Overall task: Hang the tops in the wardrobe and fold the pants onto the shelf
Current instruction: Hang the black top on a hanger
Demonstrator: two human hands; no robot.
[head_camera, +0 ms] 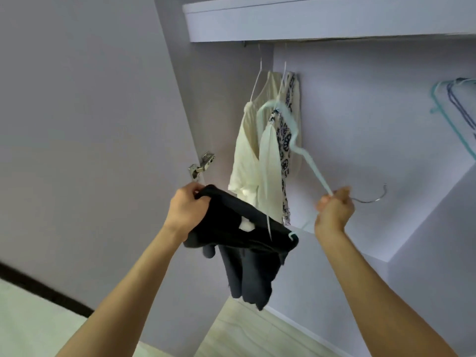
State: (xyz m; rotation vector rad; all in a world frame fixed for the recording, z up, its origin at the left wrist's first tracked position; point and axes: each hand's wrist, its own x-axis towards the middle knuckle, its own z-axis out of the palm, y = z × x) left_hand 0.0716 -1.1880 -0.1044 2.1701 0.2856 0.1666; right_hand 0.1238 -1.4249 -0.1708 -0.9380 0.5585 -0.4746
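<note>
Where fingers [192,194] grip, black top [239,235] bunches.

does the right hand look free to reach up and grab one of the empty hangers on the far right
Probably not as things stand: the right hand is gripping the pale hanger with the black top half on it. The path to the empty hangers looks unobstructed, though.

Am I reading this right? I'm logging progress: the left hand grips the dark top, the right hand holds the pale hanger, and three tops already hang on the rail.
Not quite. The head view shows two tops on the rail, a cream top and a patterned top, not three. The left hand does grip the dark top, and the right hand holds the pale hanger.
</note>
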